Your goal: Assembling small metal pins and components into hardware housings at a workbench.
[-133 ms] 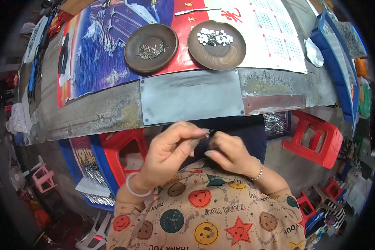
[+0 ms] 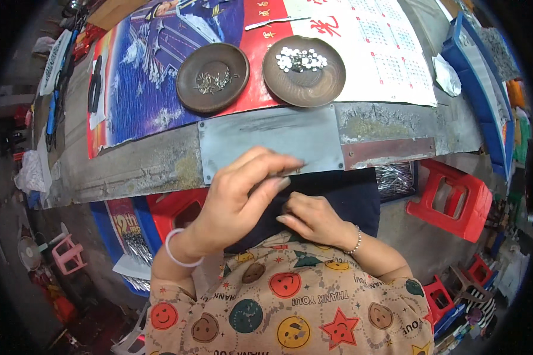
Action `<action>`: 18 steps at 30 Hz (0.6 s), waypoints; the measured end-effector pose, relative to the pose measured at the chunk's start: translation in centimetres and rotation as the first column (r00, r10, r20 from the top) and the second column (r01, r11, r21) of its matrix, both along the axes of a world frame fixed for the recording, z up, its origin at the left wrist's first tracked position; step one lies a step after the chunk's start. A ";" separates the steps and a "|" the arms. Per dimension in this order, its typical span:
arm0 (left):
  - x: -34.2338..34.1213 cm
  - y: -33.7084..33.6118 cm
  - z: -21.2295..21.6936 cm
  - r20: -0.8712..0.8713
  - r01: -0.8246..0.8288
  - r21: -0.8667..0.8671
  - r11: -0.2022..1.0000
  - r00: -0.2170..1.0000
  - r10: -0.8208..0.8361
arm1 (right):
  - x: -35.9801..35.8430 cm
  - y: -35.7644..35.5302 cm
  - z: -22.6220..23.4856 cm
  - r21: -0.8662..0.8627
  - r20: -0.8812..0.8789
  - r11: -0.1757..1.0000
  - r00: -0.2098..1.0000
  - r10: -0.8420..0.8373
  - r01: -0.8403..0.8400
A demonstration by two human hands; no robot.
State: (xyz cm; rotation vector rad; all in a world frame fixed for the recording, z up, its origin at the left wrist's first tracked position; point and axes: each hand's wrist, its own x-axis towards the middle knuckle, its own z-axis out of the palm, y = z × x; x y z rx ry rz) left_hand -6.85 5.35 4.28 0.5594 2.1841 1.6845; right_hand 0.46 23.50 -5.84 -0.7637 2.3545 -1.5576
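Workbench seen from above, with clock directions taken from the left hand and twelve at the top of the view. Grey metal plate point(image 2: 293, 133): at one o'clock, set along the near edge of the workbench point(image 2: 139, 160). Left hand point(image 2: 237, 192): bent fingers overlap the plate's near edge; thumb and fingertips lie close together, but whether they pinch anything, or touch the plate, cannot be told. Right hand point(image 2: 317, 216): between three and four o'clock, fingers curled in over dark cloth point(image 2: 358, 192); its grip is hidden, so whether it holds anything cannot be told. Dark bowl point(image 2: 185, 77): just short of twelve, containing a loose heap of thin metal pins point(image 2: 212, 81). Brown bowl point(image 2: 320, 92): at one o'clock, containing white and dark beads point(image 2: 296, 61) gathered toward its far side. Both bowls rest on a coloured poster point(image 2: 151, 100). Slim silver tool point(image 2: 276, 22): just past twelve, beyond the bowls. Black-handled tool point(image 2: 95, 89): at ten o'clock. Blue bin point(image 2: 485, 127): between two and three. Red stool point(image 2: 475, 207): at three o'clock, beside the bench; nearer in the same direction, shiny metal parts point(image 2: 395, 179).
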 end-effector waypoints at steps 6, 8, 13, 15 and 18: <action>-4.7 2.4 -1.4 -0.334 0.026 -0.262 0.965 0.936 -0.115 | -0.9 0.1 -1.3 0.024 0.017 0.999 1.000 0.026 -0.026; -5.4 2.8 -2.0 -0.408 -0.004 -0.361 0.932 0.900 -0.154 | -1.1 0.6 -1.6 0.071 0.105 0.997 0.994 0.016 -0.023; -6.6 3.0 -1.8 -0.427 0.063 -0.471 0.880 0.856 -0.290 | -1.6 1.1 -2.5 0.098 0.159 0.993 0.986 0.048 -0.064; -7.0 2.9 -1.7 -0.420 0.092 -0.504 0.859 0.842 -0.337 | -1.8 0.9 -2.8 0.050 0.163 0.995 0.984 0.076 -0.086; -7.6 2.5 -1.6 -0.440 0.128 -0.564 0.816 0.789 -0.428 | -2.4 0.6 -2.5 0.075 0.169 0.985 0.976 0.141 -0.155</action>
